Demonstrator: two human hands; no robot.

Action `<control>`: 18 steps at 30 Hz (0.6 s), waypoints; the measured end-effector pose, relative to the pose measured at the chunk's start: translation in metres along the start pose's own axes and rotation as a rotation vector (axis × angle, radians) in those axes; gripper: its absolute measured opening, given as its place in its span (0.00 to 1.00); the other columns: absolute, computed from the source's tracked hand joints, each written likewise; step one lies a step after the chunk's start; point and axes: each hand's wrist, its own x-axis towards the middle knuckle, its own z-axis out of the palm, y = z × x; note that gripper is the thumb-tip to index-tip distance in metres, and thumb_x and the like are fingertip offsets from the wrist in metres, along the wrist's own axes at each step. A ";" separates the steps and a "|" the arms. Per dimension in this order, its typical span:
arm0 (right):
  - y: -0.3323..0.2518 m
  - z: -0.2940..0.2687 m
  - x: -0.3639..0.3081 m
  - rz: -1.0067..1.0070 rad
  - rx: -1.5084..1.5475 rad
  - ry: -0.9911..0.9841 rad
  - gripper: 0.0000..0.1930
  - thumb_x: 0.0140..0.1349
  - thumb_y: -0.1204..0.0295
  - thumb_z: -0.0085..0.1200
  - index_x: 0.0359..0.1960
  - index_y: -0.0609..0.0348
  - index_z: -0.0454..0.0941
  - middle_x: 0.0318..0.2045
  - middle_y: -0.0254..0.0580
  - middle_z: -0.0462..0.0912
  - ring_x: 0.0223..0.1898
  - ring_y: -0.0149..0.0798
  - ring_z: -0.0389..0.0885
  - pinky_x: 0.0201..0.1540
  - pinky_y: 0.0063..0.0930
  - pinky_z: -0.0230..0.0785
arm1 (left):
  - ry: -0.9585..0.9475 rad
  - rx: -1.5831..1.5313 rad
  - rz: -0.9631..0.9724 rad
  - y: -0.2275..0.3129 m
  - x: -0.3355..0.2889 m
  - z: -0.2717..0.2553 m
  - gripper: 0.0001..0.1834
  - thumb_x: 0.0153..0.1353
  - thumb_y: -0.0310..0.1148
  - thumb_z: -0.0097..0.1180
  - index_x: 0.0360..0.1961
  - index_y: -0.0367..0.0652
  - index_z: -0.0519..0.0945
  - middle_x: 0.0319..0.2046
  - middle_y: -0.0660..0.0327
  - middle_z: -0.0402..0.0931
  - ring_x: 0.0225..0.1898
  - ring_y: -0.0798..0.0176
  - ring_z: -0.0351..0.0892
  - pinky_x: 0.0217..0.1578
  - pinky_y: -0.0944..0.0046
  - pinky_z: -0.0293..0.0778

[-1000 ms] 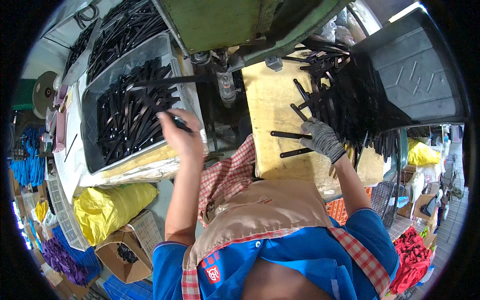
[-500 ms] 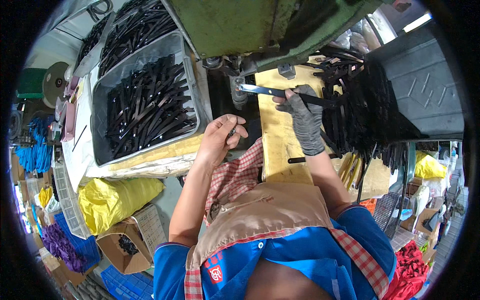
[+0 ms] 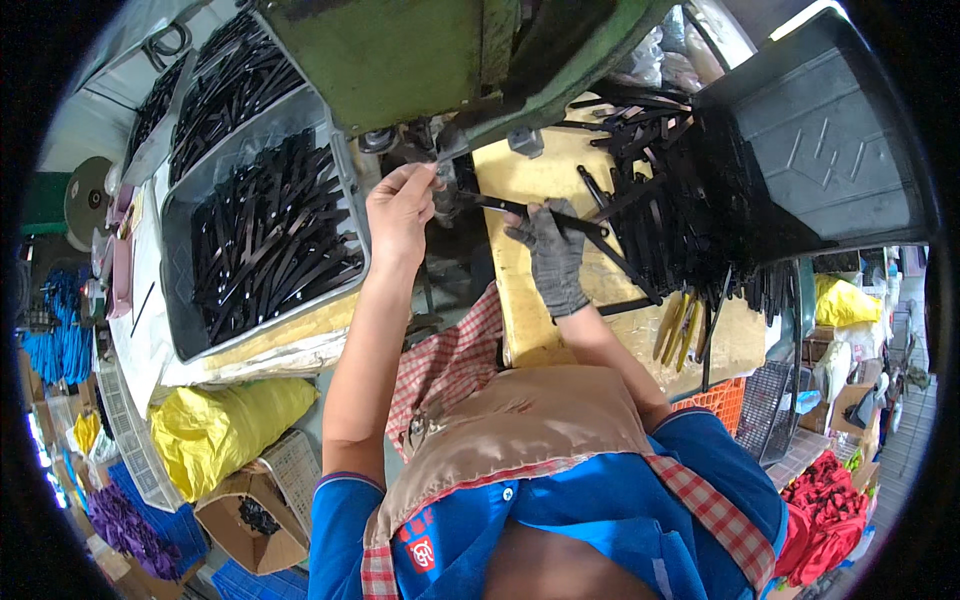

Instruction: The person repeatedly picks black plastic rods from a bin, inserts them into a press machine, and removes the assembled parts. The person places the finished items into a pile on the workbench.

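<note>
My right hand (image 3: 556,258), in a grey glove, grips a flat black metal strip (image 3: 583,223). The strip slants leftward, its far end under the head of a green machine (image 3: 400,60). Close beside that end, my bare left hand (image 3: 400,212) is raised with thumb and fingers pinched together at the machine's working point. Whatever sits between those fingertips is too small to make out. Right of my gloved hand lies a heap of similar black strips (image 3: 660,215) on the yellowish worktop (image 3: 530,335).
A grey bin (image 3: 178,290) full of black strips stands left, with more strips behind it. On the right, a tipped grey bin (image 3: 820,150) borders the heap. Yellow-handled pliers (image 3: 680,328) lie near the worktop's front. A yellow sack (image 3: 235,425) sits lower left.
My left hand has moved up and forward to the machine's working point. The strip in my right hand has shifted slightly down, its left end now beside my left fingers. The whole view has shifted a little.
</note>
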 end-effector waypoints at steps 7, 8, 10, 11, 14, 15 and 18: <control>-0.022 0.047 0.001 -0.057 0.032 -0.063 0.05 0.63 0.76 0.55 0.36 0.53 0.72 0.31 0.34 0.79 0.34 0.43 0.85 0.37 0.35 0.82 | 0.084 -0.104 0.006 -0.004 -0.008 -0.015 0.07 0.60 0.28 0.60 0.35 0.33 0.81 0.25 0.64 0.74 0.16 0.80 0.57 0.16 0.77 0.50; -0.018 0.048 0.004 -0.046 0.016 -0.075 0.04 0.63 0.76 0.55 0.37 0.54 0.72 0.32 0.34 0.79 0.35 0.44 0.85 0.37 0.36 0.82 | 0.088 -0.099 0.004 -0.003 -0.009 -0.018 0.07 0.60 0.28 0.60 0.35 0.33 0.81 0.25 0.64 0.74 0.16 0.81 0.58 0.16 0.78 0.50; -0.007 0.037 0.008 -0.024 0.014 -0.043 0.04 0.63 0.75 0.55 0.37 0.54 0.72 0.31 0.34 0.79 0.34 0.44 0.85 0.38 0.37 0.82 | 0.092 -0.089 -0.002 -0.001 -0.011 -0.021 0.08 0.60 0.28 0.61 0.36 0.34 0.81 0.25 0.64 0.75 0.16 0.81 0.58 0.16 0.78 0.50; 0.000 0.032 0.010 -0.015 0.012 -0.025 0.04 0.63 0.75 0.55 0.37 0.54 0.72 0.31 0.34 0.79 0.34 0.44 0.85 0.38 0.37 0.82 | 0.097 -0.075 -0.008 0.000 -0.010 -0.019 0.08 0.60 0.28 0.60 0.35 0.34 0.81 0.25 0.64 0.75 0.16 0.81 0.58 0.16 0.78 0.50; -0.002 0.031 -0.003 -0.061 -0.126 -0.079 0.06 0.63 0.72 0.56 0.37 0.58 0.72 0.33 0.37 0.79 0.36 0.43 0.84 0.42 0.33 0.79 | 0.065 -0.048 -0.023 -0.003 -0.005 -0.009 0.07 0.59 0.28 0.61 0.34 0.34 0.81 0.24 0.64 0.75 0.15 0.81 0.58 0.15 0.78 0.49; -0.007 0.031 -0.010 -0.090 -0.205 -0.111 0.07 0.64 0.71 0.56 0.37 0.60 0.73 0.34 0.38 0.80 0.37 0.44 0.84 0.43 0.31 0.78 | 0.030 -0.043 -0.022 -0.003 -0.001 -0.009 0.07 0.59 0.28 0.61 0.34 0.34 0.81 0.23 0.64 0.74 0.15 0.81 0.57 0.15 0.78 0.49; -0.037 -0.033 -0.001 -0.559 -1.496 -0.257 0.31 0.58 0.52 0.58 0.55 0.63 0.68 0.44 0.55 0.78 0.50 0.47 0.76 0.53 0.39 0.68 | -0.012 -0.006 -0.015 -0.009 0.007 -0.007 0.05 0.58 0.26 0.61 0.31 0.34 0.80 0.22 0.64 0.73 0.15 0.80 0.58 0.15 0.77 0.50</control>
